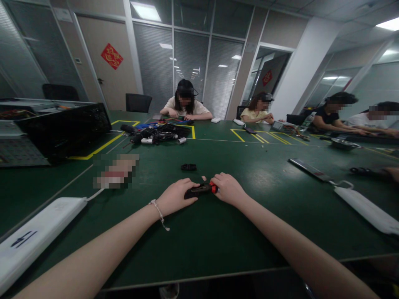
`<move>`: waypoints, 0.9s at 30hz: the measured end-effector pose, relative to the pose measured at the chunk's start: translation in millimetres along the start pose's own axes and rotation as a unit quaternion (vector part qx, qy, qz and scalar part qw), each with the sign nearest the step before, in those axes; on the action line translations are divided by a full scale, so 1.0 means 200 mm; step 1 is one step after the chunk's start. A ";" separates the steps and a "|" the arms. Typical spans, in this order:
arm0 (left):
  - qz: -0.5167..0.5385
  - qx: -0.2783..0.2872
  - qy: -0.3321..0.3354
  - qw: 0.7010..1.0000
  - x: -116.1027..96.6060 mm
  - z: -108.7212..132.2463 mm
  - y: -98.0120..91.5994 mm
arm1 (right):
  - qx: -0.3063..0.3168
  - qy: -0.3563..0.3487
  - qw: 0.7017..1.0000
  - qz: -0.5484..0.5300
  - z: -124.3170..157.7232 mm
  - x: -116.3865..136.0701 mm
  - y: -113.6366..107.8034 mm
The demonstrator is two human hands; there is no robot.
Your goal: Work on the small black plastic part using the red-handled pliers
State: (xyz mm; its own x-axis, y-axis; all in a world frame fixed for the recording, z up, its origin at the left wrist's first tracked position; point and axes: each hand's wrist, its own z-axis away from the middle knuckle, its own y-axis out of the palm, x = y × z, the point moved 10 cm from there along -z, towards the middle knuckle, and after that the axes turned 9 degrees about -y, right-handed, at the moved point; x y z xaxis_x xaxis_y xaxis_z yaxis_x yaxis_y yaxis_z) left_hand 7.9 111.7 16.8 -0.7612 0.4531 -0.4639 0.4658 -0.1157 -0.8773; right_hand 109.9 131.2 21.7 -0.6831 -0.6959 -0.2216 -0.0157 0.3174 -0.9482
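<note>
My left hand (176,196), with a string bracelet at its wrist, pinches a small black part (190,192) between thumb and fingers. Closed around the red grips of a pair of pliers (204,189) is my right hand (230,189). The dark jaws point left and meet the black part, low over the green table. How far they bite on it is too small to tell. Just beyond the hands lies another small black piece (188,167), and a tiny pinkish scrap (203,178) sits near the pliers.
A black computer case (62,131) stands at the left. Tools and cables (156,132) are heaped farther back. White power banks (43,232) (368,209) flank my arms, each cabled to a slim device. Several people (186,101) sit across and to the right. The table's front edge (199,279) is close.
</note>
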 end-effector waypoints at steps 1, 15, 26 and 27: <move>0.000 0.000 0.000 1.000 0.00 0.00 0.00 | 0.000 -0.001 1.000 -0.001 0.00 0.00 0.00; -0.003 -0.006 0.002 1.000 0.00 0.00 0.00 | 0.003 -0.001 1.000 -0.001 0.00 0.00 0.00; 0.000 -0.005 -0.001 1.000 0.01 0.00 0.00 | 0.004 -0.001 1.000 -0.001 0.00 0.01 -0.01; 0.000 -0.006 -0.001 1.000 0.01 0.00 0.00 | 0.001 -0.003 1.000 -0.003 0.00 0.01 -0.01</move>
State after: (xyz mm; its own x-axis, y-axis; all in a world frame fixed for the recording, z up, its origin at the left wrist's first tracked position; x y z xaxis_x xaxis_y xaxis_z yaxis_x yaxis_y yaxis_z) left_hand 7.6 112.9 15.8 -0.7627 0.4507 -0.4639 0.4706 -0.1054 -0.8760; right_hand 108.7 130.0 23.0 -0.6787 -0.7014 -0.2175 -0.0177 0.3117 -0.9500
